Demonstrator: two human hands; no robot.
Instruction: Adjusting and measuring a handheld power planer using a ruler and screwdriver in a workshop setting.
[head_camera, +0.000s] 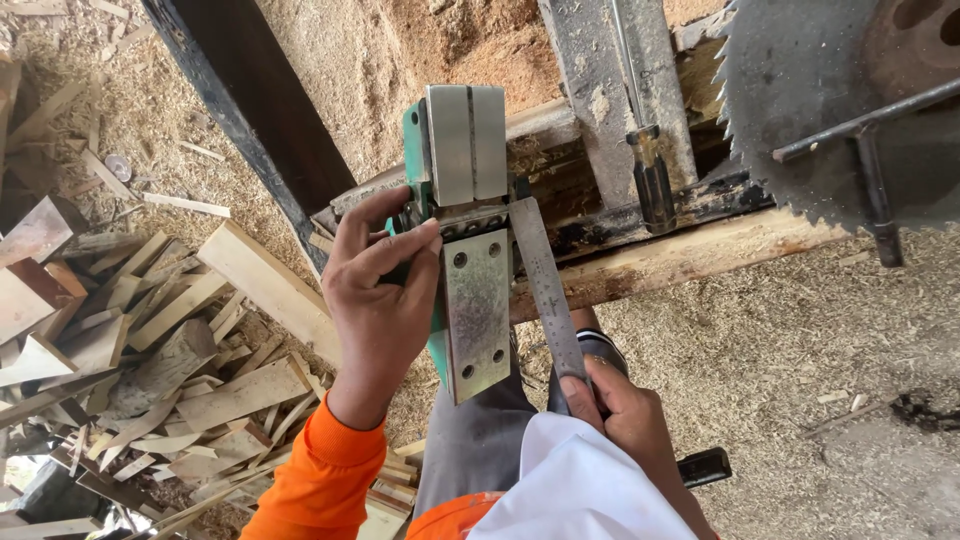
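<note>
1. The setting was a sawmill floor (800, 380) buried in sawdust, filling the lower right and top of the frame, with a rough wooden beam (690, 255) crossing the middle
2. A big toothed circular saw blade (830, 100) sat in the upper right corner, and a heap of wood offcuts (150, 350) filled the left side
3. At centre, a green electric planer (465, 240) lay upside down on the beam, its metal soleplate facing up; its long axis ran top to bottom of the frame, one end toward the person's lap
4. The left hand (380, 300), in an orange sleeve, wrapped the planer's left flank, fingers curled together over the edge near the blade slot
5. A steel ruler (545, 290) lay along the soleplate's right edge, nearly parallel to the planer, leaning slightly left toward the top
6. The right hand (620, 410), lower centre, pinched the ruler's near end between thumb and fingers
7. A screwdriver (650, 170) rested on the frame above, upper centre
8. Judged from this, the ruler would best be kept flat and bridging both plates, while the left hand held the planer steady
</note>
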